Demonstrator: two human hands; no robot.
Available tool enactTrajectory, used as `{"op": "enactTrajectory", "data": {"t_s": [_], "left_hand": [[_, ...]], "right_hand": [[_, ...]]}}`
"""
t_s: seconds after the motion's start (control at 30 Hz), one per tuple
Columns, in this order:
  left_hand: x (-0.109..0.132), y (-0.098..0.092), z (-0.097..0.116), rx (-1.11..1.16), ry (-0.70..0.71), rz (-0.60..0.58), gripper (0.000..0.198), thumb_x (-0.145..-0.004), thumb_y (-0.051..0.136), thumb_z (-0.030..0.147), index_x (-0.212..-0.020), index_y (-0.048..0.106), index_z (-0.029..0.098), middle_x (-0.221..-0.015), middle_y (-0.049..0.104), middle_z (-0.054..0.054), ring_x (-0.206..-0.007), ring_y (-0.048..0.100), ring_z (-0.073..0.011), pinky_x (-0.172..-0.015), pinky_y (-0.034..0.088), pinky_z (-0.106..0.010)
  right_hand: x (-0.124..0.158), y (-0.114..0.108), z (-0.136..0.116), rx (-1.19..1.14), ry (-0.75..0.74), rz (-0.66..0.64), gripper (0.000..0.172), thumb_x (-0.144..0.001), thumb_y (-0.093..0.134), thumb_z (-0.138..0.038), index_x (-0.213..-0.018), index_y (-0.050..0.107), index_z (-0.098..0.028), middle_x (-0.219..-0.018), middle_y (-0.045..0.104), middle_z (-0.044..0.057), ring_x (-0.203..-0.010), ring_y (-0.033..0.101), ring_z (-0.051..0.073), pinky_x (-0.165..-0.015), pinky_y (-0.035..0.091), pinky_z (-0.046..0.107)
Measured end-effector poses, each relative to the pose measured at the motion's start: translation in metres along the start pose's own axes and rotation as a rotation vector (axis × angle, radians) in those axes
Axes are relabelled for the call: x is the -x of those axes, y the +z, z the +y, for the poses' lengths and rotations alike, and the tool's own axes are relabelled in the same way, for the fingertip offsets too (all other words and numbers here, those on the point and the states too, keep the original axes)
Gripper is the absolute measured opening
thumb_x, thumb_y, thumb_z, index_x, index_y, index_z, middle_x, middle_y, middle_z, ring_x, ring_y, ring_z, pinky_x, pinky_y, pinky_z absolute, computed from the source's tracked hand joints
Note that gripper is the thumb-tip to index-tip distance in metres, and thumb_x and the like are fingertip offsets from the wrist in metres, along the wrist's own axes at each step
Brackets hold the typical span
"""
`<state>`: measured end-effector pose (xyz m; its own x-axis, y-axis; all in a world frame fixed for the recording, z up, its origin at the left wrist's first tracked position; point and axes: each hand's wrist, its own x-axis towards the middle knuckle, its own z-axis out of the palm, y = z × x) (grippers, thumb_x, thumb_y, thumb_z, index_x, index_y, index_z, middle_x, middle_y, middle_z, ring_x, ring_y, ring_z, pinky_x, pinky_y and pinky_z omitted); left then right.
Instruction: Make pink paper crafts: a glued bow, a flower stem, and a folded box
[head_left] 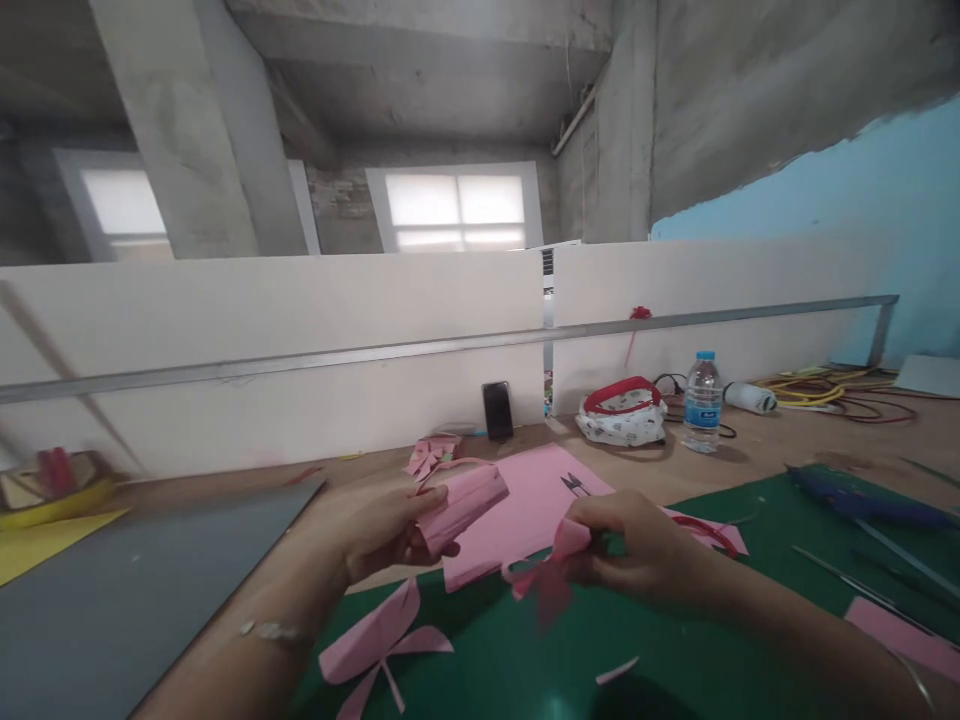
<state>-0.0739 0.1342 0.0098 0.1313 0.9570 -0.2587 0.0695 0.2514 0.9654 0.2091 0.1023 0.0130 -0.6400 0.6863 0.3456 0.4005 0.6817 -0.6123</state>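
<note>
Bare left forearm (292,575) and right forearm (772,605) slant in over a green mat (675,660) on a brown desk (727,468), a pale bracelet (274,632) circling the left.

Seen from behind the worker's arms, fingers of the left hand (394,530) grasp a rolled pink paper tube (469,503) in front of a stack of pink sheets (540,480). Its long axis runs at a slant, rising from the grip at lower left to a free end pointing up and right, toward the far side of the desk. Lengthwise creases mark its pale surface, and a thin pink strip (466,462) arcs by its upper edge.

Fingers of the right hand (630,545) pinch a bow-like pink piece (551,580), curled at the top, its blurred tails hanging down over the mat. Tube and bow are near each other, but apart.

Below the left hand lies another pink roll (371,635), on a similar slant, leaf-shaped tails fanning out beside it. Snips (576,486) rest on the sheets; beyond stand a black phone (496,410), a patterned pouch (622,427) and a blue-capped bottle (703,405).
</note>
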Motion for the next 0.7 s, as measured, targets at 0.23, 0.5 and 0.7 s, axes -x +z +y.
{"op": "enactTrajectory", "data": {"t_s": [0.23, 0.5, 0.7], "left_hand": [[0.035, 0.059, -0.003, 0.133, 0.046, 0.011, 0.030, -0.072, 0.071, 0.043, -0.086, 0.057, 0.020, -0.073, 0.063, -0.001, -0.063, 0.057, -0.0113, -0.059, 0.047, -0.022], [0.068, 0.079, -0.003, 0.155, 0.156, 0.087, 0.035, -0.072, 0.067, 0.053, -0.091, 0.062, 0.025, -0.097, 0.064, -0.002, -0.093, 0.059, -0.0193, -0.080, 0.051, -0.031], [0.065, 0.087, -0.005, 0.313, 0.145, 0.117, 0.042, -0.062, 0.076, 0.051, -0.093, 0.066, 0.025, -0.091, 0.070, -0.003, -0.087, 0.063, -0.0214, -0.069, 0.053, -0.029]], "right_hand": [[0.002, 0.007, -0.018, -0.513, 0.077, 0.010, 0.015, -0.075, 0.067, -0.029, -0.074, 0.059, -0.016, -0.066, 0.058, -0.001, -0.060, 0.053, 0.012, -0.056, 0.041, 0.022], [0.001, 0.015, -0.024, -0.539, 0.099, 0.113, 0.013, -0.071, 0.065, -0.021, -0.065, 0.056, -0.014, -0.059, 0.053, -0.003, -0.056, 0.047, 0.009, -0.051, 0.034, 0.020], [0.001, 0.018, -0.021, -0.550, 0.079, 0.116, 0.012, -0.073, 0.064, -0.022, -0.067, 0.057, -0.014, -0.060, 0.054, -0.002, -0.056, 0.049, 0.010, -0.051, 0.035, 0.020]]}}
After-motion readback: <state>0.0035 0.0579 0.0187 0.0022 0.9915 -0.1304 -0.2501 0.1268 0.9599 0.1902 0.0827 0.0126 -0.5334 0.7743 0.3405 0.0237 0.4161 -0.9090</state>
